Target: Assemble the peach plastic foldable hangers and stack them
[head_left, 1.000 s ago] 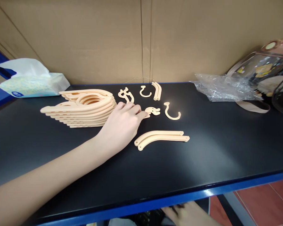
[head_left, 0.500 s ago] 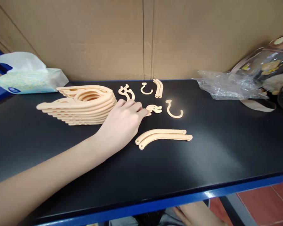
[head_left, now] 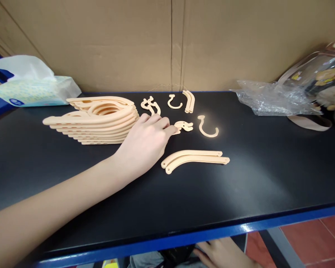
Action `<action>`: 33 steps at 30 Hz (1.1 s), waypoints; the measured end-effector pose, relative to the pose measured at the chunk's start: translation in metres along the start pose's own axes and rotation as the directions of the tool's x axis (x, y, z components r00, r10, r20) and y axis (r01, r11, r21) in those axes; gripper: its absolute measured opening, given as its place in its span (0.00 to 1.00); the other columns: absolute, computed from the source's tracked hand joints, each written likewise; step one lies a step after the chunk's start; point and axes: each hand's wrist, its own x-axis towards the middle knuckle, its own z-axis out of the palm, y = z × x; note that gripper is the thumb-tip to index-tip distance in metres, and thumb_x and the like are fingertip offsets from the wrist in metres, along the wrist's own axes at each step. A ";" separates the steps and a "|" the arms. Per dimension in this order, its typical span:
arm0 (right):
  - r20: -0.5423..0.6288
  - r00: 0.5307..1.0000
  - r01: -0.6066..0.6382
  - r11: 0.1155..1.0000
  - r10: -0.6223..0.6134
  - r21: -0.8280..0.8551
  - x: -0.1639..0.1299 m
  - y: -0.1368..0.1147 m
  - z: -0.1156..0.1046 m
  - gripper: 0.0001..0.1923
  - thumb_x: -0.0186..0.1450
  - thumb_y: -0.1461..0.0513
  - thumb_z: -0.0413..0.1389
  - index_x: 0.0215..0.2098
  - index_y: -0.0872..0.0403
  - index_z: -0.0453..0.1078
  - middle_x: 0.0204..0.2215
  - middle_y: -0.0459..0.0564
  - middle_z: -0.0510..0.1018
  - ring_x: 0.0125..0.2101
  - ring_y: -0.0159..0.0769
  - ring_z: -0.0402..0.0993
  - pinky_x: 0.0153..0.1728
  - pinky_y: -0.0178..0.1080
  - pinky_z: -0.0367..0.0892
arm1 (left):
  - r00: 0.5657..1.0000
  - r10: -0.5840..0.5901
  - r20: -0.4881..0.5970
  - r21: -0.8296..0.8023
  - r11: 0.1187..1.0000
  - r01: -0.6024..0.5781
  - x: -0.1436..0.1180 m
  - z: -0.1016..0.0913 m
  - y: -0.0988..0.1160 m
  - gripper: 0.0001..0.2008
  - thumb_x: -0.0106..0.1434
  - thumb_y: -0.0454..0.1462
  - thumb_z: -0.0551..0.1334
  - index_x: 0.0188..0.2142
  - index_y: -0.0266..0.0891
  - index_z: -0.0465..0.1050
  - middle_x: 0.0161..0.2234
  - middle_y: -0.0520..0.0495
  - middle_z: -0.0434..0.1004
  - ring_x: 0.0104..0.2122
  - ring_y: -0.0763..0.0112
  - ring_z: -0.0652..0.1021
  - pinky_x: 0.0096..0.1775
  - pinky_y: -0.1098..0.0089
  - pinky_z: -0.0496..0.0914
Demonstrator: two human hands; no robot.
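Observation:
My left hand [head_left: 147,143] reaches across the table, its fingers closed at the tips around small curved peach plastic pieces [head_left: 184,125] lying on the surface. The fingers partly hide these pieces. Left of the hand is a stack of peach plastic hangers [head_left: 100,121]. Two long curved hanger arms [head_left: 195,156] lie side by side in front of it. To its right is a loose hanger hook [head_left: 208,128]. Below the table edge, near my lap, my right hand [head_left: 220,253] is partly visible, fingers apart with nothing seen in them.
Farther back lie more hooks [head_left: 156,108], a single hook [head_left: 174,102] and a pair of hanger arms [head_left: 189,101]. A tissue pack [head_left: 36,91] stands at the left. Crumpled clear plastic [head_left: 273,98] and a transparent bag [head_left: 324,78] occupy the right. Cardboard [head_left: 123,44] rises behind the table.
The view has shifted slightly, moving the table things a little upward in the picture. My left hand stays at the small curved pieces. More of my right hand's fingers show below the edge.

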 end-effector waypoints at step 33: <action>-0.127 0.987 0.097 0.995 -0.100 -0.031 -0.004 0.004 0.003 0.20 0.72 0.65 0.35 0.35 0.52 0.68 0.27 0.41 0.77 0.28 0.29 0.75 0.28 0.35 0.61 | 1.000 0.003 -0.010 -0.011 1.000 -0.003 0.000 -0.002 0.000 0.11 0.66 0.29 0.56 0.44 0.36 0.76 0.31 0.48 0.74 0.34 0.60 0.73 0.34 0.63 0.61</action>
